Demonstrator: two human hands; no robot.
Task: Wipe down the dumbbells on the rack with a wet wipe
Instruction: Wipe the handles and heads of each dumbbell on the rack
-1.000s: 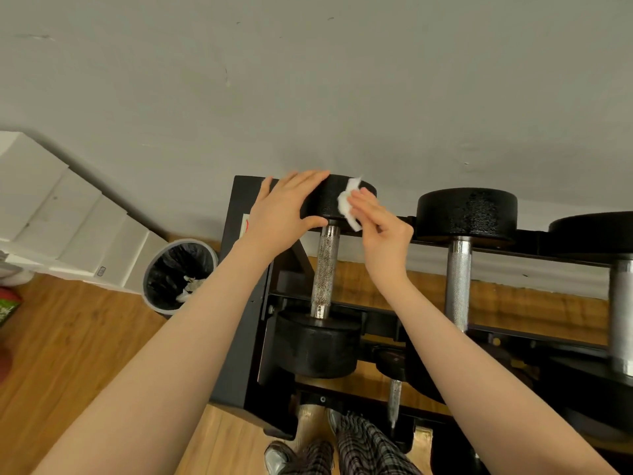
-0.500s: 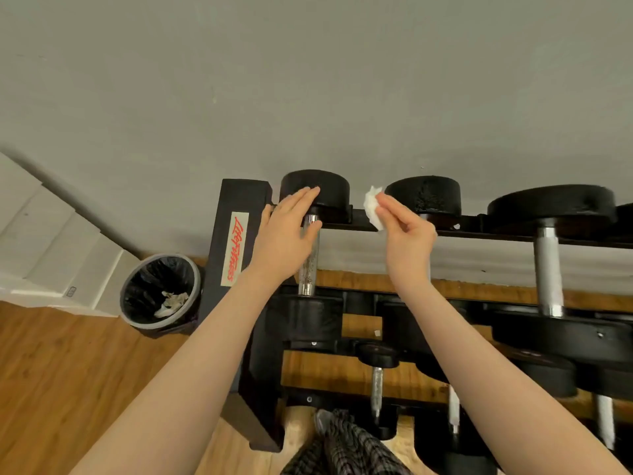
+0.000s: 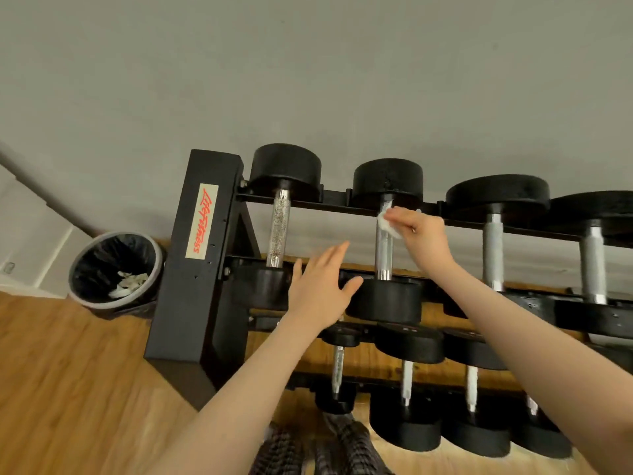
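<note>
Your right hand (image 3: 423,234) has left the end dumbbell and now presses the crumpled white wet wipe (image 3: 387,222) against the second black round-headed dumbbell with a knurled steel handle (image 3: 383,248), high on the handle just under its far head. That grip is pinching: the fingers curl round the wad and hold it to the metal. Your left hand (image 3: 320,289), which a second ago steadied the first black dumbbell (image 3: 279,228) at the rack's end, is off it and hangs spread and empty in front of the gap between the two, touching nothing that can be seen.

By that shift, the first dumbbell looks done and the second is only just begun, with the larger ones to the right and the whole lower tier yet to wipe.

The second dumbbell lies across the top tier of the black steel rack with a red-lettered label (image 3: 202,224), its long axis running from you toward the grey wall (image 3: 308,80): one head at the wall-side rail, the other at the near rail. The handle bridges the open span between them, so the wipe can travel straight along it toward you.

A grey bin lined in black (image 3: 113,269), with used white wipes inside, stands on the wooden floor (image 3: 61,371) just left of the rack.
</note>
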